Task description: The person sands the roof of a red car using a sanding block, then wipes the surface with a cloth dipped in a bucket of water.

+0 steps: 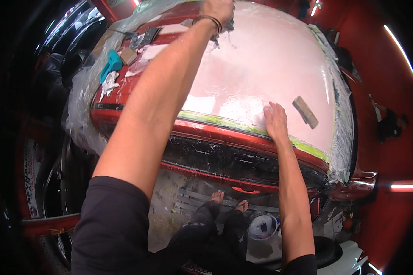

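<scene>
My left hand (219, 11) reaches to the far side of a car roof (261, 59) coated in pale pink-white. It is closed over a dark grey, ragged-edged piece (227, 24), perhaps wet abrasive paper or cloth; the fingers are partly cut off by the upper edge. Flat on the near edge of the roof rests my right hand (275, 120), fingers stretched out and holding nothing. To its right lies a brownish-grey sanding block (305, 112). Water glistens on the coated surface between my hands.
A teal spray bottle (111, 64), a crumpled white rag (108, 85) and dark sheets (147, 35) lie on the red left part. Clear plastic sheeting (342, 133) and yellow-green tape (234, 121) border the roof. A bucket (263, 226) stands by my feet. Another person (390, 123) is at far right.
</scene>
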A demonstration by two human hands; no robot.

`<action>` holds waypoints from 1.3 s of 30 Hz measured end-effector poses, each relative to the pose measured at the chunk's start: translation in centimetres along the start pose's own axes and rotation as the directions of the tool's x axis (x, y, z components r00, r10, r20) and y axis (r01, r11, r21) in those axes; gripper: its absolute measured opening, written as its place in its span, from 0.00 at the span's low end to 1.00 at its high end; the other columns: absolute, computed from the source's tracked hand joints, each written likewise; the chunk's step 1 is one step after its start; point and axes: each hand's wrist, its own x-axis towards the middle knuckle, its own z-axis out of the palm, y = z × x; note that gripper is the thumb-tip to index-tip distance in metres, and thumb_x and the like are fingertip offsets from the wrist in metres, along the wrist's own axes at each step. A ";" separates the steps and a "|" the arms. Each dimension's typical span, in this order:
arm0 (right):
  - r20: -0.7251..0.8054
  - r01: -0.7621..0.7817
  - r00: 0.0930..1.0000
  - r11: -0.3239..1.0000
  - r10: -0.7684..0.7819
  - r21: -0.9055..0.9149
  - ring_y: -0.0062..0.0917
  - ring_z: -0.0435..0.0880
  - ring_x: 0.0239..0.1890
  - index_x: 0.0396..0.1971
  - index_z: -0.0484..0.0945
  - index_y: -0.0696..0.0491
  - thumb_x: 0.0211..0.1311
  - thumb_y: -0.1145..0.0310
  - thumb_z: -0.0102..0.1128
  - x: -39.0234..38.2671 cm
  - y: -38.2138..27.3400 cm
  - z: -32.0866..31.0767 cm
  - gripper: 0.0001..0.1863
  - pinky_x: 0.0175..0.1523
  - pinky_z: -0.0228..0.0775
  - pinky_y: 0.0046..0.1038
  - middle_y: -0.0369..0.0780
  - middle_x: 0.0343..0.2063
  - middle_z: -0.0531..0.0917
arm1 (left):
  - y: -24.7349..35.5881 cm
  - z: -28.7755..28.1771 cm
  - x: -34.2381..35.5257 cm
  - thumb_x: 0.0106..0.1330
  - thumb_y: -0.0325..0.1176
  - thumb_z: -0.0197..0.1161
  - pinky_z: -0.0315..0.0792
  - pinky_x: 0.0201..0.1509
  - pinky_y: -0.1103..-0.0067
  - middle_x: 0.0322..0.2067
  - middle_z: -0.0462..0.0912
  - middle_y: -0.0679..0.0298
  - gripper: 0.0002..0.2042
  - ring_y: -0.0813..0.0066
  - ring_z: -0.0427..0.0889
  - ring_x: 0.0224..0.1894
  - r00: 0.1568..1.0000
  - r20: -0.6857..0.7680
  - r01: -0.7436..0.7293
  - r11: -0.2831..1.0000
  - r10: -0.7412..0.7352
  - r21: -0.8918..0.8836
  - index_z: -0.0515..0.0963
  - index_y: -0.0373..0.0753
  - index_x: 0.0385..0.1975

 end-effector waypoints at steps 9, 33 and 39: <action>-0.185 0.139 0.968 0.978 -0.167 -0.156 0.55 0.59 0.86 0.82 0.69 0.48 0.83 0.58 0.61 -5.3 -0.8 4.2 0.33 0.89 0.52 0.57 0.48 0.83 0.66 | -8.2 0.3 1.4 0.77 0.53 0.68 0.78 0.67 0.59 0.62 0.85 0.42 0.28 0.42 0.85 0.63 0.976 -0.051 0.196 0.951 -0.214 -0.239 0.82 0.35 0.65; -0.162 0.127 0.974 0.972 -0.160 -0.198 0.51 0.74 0.74 0.66 0.79 0.54 0.64 0.54 0.83 2.1 14.6 -8.8 0.35 0.79 0.64 0.53 0.54 0.69 0.79 | -34.6 -13.6 -33.3 0.85 0.60 0.48 0.46 0.87 0.36 0.88 0.57 0.55 0.37 0.49 0.52 0.90 0.824 -0.283 0.509 0.421 -0.490 0.751 0.59 0.46 0.87; 0.017 0.032 0.999 0.999 -0.031 -0.043 0.47 0.79 0.68 0.68 0.78 0.57 0.70 0.57 0.79 3.6 14.4 -9.6 0.33 0.76 0.69 0.47 0.51 0.64 0.83 | -33.3 -12.3 -33.5 0.84 0.62 0.50 0.44 0.89 0.38 0.88 0.59 0.59 0.38 0.54 0.53 0.90 0.809 -0.325 0.531 0.369 -0.490 0.763 0.62 0.47 0.87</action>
